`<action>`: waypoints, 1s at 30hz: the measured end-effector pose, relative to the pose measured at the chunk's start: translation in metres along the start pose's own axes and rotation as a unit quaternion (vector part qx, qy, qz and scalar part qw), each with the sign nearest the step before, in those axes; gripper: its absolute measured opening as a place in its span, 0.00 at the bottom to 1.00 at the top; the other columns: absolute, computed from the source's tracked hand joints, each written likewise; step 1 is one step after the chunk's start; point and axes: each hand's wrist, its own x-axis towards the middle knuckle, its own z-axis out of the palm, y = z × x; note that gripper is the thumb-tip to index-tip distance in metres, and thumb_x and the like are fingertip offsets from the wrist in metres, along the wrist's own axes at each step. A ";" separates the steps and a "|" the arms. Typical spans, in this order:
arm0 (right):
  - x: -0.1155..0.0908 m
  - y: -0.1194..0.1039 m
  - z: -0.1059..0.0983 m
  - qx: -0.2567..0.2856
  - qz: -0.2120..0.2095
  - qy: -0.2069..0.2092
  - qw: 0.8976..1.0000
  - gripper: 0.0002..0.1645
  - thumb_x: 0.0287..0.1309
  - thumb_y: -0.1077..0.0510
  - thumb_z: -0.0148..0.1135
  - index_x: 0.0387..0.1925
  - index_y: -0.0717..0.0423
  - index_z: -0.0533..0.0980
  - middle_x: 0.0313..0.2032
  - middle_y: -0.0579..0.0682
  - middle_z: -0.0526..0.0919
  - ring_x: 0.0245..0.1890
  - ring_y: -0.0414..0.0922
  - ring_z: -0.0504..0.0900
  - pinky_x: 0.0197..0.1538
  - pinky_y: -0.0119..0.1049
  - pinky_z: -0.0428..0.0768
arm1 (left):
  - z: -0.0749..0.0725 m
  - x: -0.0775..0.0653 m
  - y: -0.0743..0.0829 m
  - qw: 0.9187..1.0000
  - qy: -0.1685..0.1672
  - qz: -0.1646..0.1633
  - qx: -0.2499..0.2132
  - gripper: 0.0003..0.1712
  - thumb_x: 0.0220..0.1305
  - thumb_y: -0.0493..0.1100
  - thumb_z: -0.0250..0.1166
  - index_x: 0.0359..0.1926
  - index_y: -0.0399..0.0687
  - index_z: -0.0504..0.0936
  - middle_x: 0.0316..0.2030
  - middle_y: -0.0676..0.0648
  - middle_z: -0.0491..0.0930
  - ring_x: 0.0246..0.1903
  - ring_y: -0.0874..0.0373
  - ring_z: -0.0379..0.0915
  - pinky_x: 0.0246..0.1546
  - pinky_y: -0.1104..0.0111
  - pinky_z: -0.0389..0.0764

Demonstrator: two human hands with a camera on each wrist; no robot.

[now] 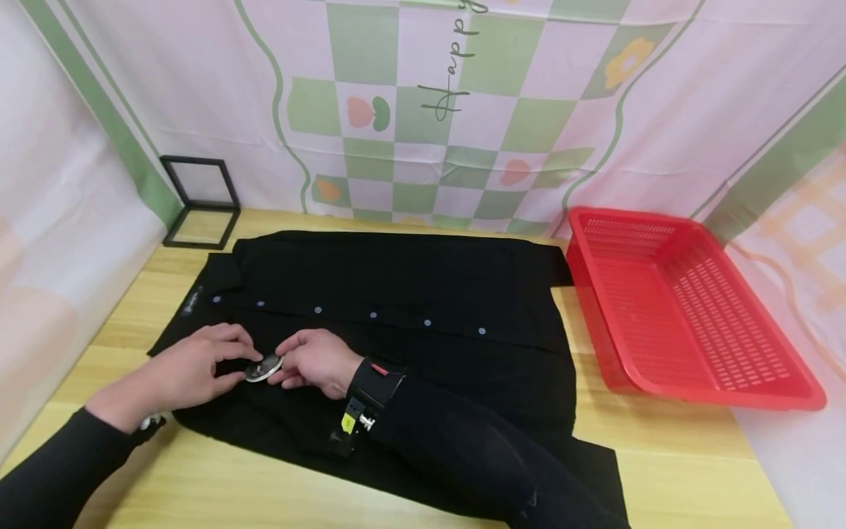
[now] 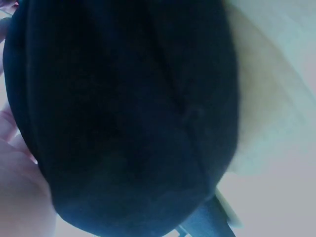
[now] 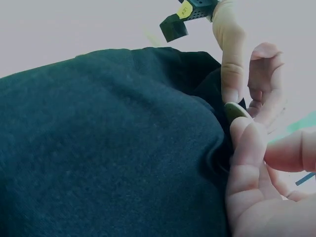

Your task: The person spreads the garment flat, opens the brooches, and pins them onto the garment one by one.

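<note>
A black button-up shirt (image 1: pixel 396 272) is spread out flat, with a row of pale blue buttons along its front and the collar end to the left. Over its lower left part, my left hand (image 1: pixel 192 367) and right hand (image 1: pixel 322 361) pinch a small round disc (image 1: pixel 264 367) from opposite sides. The disc has a dark face and a pale, shiny rim. In the right wrist view, both hands' fingertips meet at the disc (image 3: pixel 238 112), right beside raised black cloth (image 3: pixel 113 143). Dark cloth (image 2: pixel 123 113) fills most of the left wrist view and hides the disc there.
To the right stands a red plastic basket (image 1: pixel 621 353) with slotted walls. A black folding frame (image 1: pixel 233 192) with clear panes stands at the back left. Beneath the shirt is a wood-patterned table (image 1: pixel 687 455), bordered by a printed curtain (image 1: pixel 429 158) behind and at both sides.
</note>
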 end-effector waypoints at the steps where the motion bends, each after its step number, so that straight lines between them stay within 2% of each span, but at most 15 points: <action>1: 0.000 0.000 -0.001 0.003 0.001 -0.004 1.000 0.11 0.56 0.77 0.56 0.36 0.63 0.76 0.28 0.60 0.85 0.29 0.47 0.87 0.24 0.28 0.79 | 0.000 0.000 0.000 1.000 0.001 0.004 0.001 0.17 0.48 0.36 0.78 0.40 0.54 0.88 0.41 0.61 0.74 0.40 0.63 0.72 0.41 0.61 0.78; 7: 0.002 0.002 -0.003 0.037 0.009 -0.025 0.999 0.13 0.55 0.79 0.56 0.40 0.65 0.74 0.30 0.62 0.85 0.31 0.49 0.87 0.29 0.32 0.83 | 0.004 -0.001 -0.001 1.000 0.000 0.020 0.000 0.17 0.47 0.41 0.80 0.41 0.53 0.89 0.40 0.61 0.74 0.39 0.64 0.71 0.39 0.62 0.77; 13: 0.000 0.003 0.000 0.043 0.006 -0.019 0.999 0.14 0.55 0.81 0.57 0.41 0.66 0.73 0.32 0.62 0.83 0.35 0.53 0.87 0.37 0.38 0.85 | 0.007 -0.003 -0.003 0.999 0.008 0.032 0.000 0.18 0.48 0.39 0.80 0.43 0.49 0.90 0.40 0.61 0.75 0.40 0.64 0.71 0.38 0.63 0.77; 19: -0.002 0.003 0.001 0.029 0.007 -0.011 1.000 0.14 0.55 0.80 0.59 0.41 0.66 0.74 0.33 0.61 0.83 0.36 0.52 0.87 0.38 0.39 0.85 | 0.009 -0.004 -0.004 0.999 0.012 0.045 -0.010 0.17 0.51 0.36 0.77 0.45 0.48 0.90 0.41 0.60 0.75 0.40 0.64 0.71 0.38 0.64 0.75; 25: -0.002 0.004 -0.001 0.024 0.010 -0.020 0.999 0.14 0.56 0.80 0.58 0.41 0.66 0.74 0.32 0.62 0.83 0.36 0.52 0.87 0.38 0.38 0.85 | 0.009 -0.004 -0.005 0.998 0.019 0.054 -0.015 0.17 0.50 0.36 0.77 0.44 0.51 0.90 0.40 0.61 0.74 0.40 0.64 0.70 0.39 0.68 0.72; 30: -0.002 0.005 0.000 0.017 0.008 -0.019 1.000 0.12 0.57 0.79 0.58 0.40 0.66 0.74 0.31 0.61 0.84 0.35 0.51 0.87 0.38 0.38 0.85 | 0.007 -0.002 -0.005 0.998 0.012 0.061 -0.026 0.16 0.50 0.37 0.78 0.43 0.53 0.90 0.40 0.61 0.74 0.40 0.65 0.69 0.39 0.71 0.71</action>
